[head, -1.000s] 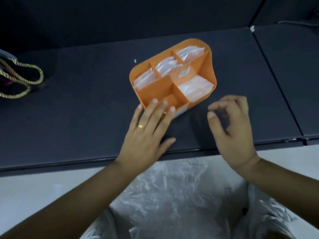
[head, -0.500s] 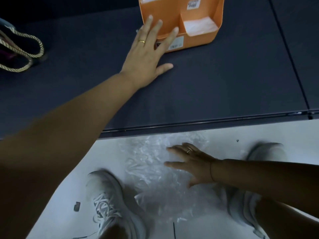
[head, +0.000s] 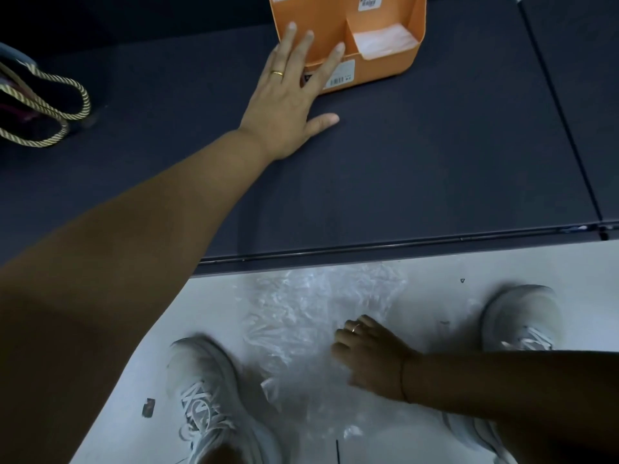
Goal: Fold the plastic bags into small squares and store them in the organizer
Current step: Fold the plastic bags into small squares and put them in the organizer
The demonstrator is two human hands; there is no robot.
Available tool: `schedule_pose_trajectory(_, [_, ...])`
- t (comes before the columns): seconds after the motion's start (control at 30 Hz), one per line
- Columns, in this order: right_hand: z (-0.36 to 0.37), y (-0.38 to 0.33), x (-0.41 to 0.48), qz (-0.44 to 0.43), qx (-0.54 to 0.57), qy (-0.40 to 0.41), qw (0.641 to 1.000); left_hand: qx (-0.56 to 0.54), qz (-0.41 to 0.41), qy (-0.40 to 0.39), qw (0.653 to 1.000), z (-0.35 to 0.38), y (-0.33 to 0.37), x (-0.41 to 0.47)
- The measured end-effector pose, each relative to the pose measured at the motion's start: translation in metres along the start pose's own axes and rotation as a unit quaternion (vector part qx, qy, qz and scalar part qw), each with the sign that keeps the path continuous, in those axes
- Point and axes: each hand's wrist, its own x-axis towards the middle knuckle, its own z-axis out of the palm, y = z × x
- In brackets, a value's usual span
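Observation:
The orange organizer stands at the far side of the dark table, partly cut off by the top edge. A folded clear bag lies in its front right compartment. My left hand rests flat on the table, its straight fingers touching the organizer's front left corner. Below the table edge, a crumpled pile of clear plastic bags lies on the white floor between my shoes. My right hand is down on this pile, its fingers curled into the plastic.
A bag with gold rope handles sits at the table's left edge. My white shoes flank the pile. The table's front edge runs across the middle, and a seam divides the table at the right.
The view tipped down to the floor. My right hand dropped from the table onto the plastic pile and its fingers went from flat to curled. My left hand stayed by the organizer.

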Motion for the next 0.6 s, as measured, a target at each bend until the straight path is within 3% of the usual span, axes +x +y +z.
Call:
schedule_pose_trajectory(0.07, [-0.004, 0.011, 0.000, 0.012, 0.027, 0.052, 0.998, -0.002, 0.002, 0.001, 1.000, 0.001, -0.001, 0.000])
schedule_pose_trajectory(0.17, [-0.035, 0.014, 0.003, 0.046, 0.199, 0.131, 0.970, -0.003, 0.001, 0.000, 1.000, 0.000, -0.002, 0.000])
schedule_pose_trajectory(0.33, [-0.138, 0.023, 0.007, 0.145, 0.437, 0.288, 0.840, -0.011, 0.005, -0.015, 1.000, -0.002, -0.008, 0.001])
schedule_pose_trajectory(0.43, [-0.184, 0.052, 0.007, 0.189, 0.510, 0.355, 0.760, -0.039, -0.003, -0.033, 0.999, -0.009, -0.014, 0.005])
schedule_pose_trajectory(0.53, [-0.206, 0.083, 0.005, 0.253, 0.565, 0.373, 0.691, -0.183, -0.059, -0.017, 0.981, -0.024, -0.009, -0.002])
schedule_pose_trajectory(0.6, [-0.212, 0.096, 0.001, 0.255, 0.628, 0.379, 0.630, -0.390, -0.138, -0.005, 0.911, -0.044, 0.004, -0.018])
